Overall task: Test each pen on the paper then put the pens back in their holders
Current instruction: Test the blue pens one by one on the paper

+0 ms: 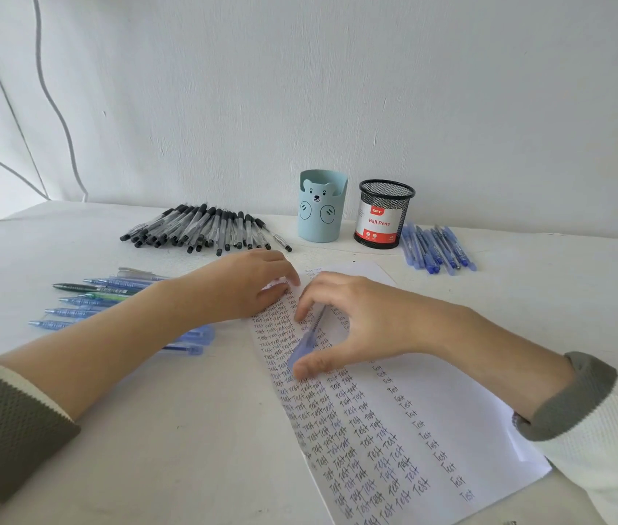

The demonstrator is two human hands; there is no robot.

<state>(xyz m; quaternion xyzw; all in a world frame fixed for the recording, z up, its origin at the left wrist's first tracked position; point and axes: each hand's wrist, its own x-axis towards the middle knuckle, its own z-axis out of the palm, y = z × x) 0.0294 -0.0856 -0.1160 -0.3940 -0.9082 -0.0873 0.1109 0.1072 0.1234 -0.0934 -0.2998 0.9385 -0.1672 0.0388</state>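
Under the curled right hand (360,323), blue pen (309,337) over paper (451,403).

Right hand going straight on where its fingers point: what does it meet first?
Probably the left hand, resting on the white handwritten paper just ahead of the right hand and its translucent blue pen; depth unclear.
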